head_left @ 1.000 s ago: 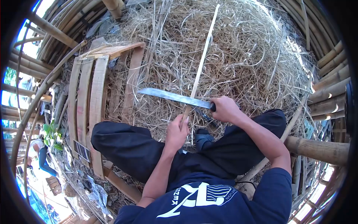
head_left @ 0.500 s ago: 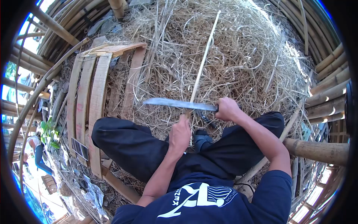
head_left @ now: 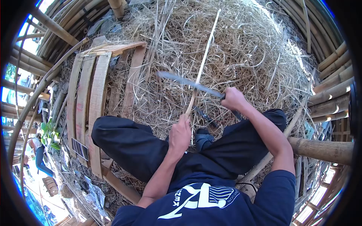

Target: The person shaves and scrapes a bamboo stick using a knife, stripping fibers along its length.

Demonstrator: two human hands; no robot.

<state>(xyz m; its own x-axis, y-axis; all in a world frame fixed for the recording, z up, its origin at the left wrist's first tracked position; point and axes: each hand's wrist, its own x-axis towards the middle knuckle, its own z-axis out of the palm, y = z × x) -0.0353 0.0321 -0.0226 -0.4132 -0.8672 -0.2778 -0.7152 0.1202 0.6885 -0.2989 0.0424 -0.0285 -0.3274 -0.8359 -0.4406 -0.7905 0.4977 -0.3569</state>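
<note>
Fingers (head_left: 184, 121) of our left hand (head_left: 180, 135) grip a pale strip (head_left: 205, 60). Our right hand (head_left: 234, 99) clenches a long knife (head_left: 184, 81) crossing it.

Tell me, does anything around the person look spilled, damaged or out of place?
Tangled straw-like shavings lie strewn ahead, like scattered waste. A crumpled pale sheet at lower left looks like litter. The strip in the left hand looks unbroken; the knife in the right hand is blurred, so I cannot judge damage.

Left hand (head_left: 180, 134) and right hand (head_left: 234, 99) both curl closed.
</note>
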